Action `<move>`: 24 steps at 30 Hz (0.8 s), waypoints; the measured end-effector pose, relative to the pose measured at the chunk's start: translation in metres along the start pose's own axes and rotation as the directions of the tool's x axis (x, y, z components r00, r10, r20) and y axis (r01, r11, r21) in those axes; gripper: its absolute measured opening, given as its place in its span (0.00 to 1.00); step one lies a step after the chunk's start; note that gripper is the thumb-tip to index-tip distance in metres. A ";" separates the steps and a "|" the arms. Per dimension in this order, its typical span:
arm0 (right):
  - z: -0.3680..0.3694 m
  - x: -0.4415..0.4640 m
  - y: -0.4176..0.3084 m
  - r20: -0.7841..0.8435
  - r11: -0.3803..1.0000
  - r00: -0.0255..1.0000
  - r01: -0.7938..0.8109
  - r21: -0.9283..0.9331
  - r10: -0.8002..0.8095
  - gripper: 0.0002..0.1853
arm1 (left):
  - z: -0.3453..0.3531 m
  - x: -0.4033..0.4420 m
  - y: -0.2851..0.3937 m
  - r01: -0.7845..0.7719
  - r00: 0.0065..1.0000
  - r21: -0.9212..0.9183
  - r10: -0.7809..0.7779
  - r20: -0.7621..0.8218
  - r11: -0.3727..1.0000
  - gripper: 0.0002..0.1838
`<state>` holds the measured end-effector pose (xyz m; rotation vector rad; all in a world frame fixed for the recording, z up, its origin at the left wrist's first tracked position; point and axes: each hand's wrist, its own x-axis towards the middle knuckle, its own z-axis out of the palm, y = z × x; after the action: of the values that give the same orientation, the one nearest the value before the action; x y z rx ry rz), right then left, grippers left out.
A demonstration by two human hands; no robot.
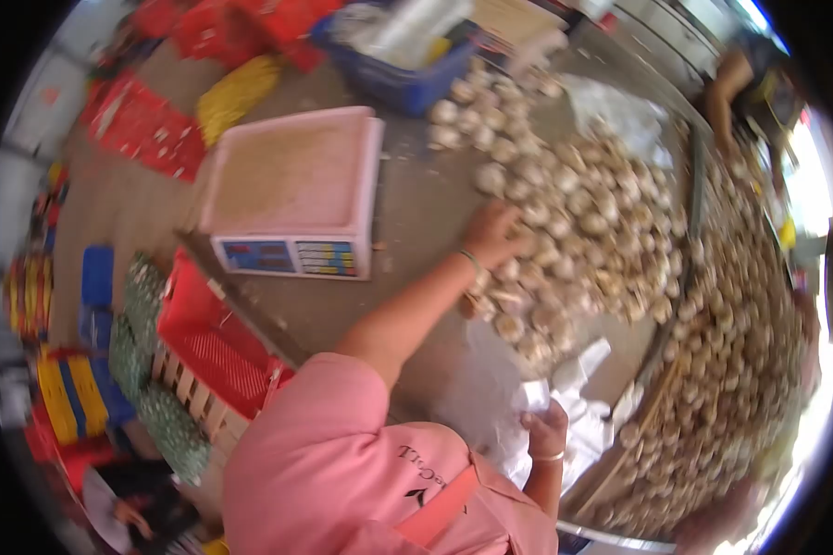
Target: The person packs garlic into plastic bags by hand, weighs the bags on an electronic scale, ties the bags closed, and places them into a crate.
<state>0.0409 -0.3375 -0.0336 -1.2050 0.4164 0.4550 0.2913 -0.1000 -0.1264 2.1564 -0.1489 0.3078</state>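
Observation:
My left hand (493, 235) reaches onto a wide heap of garlic bulbs (597, 222) spread over a grey-brown table (407, 203). Its fingers are curled down at the heap's near edge, closed over garlic; how many bulbs they hold is hidden. Close to my body, my right hand (546, 428) is closed on the top of a thin clear plastic bag (481, 375). White plastic (585, 421) hangs and bunches beside that hand.
A pink weighing scale (287, 180) and a blue basket (403, 69) stand on the table. Beyond a dark raised edge (690, 231) lies more garlic (722, 370). A red crate (217, 338) stands left. Another person (745, 88) bends at the far right.

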 end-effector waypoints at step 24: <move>0.105 0.004 0.043 0.731 0.984 0.666 -0.034 -0.174 0.152 0.26 | -0.121 -0.299 0.172 0.259 0.718 -0.908 -0.694 -0.046 0.329 0.27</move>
<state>0.0279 -0.2250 -0.0373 -1.0298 -0.2808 1.0360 -0.0542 -0.1011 -0.0065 0.9521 0.5459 0.2565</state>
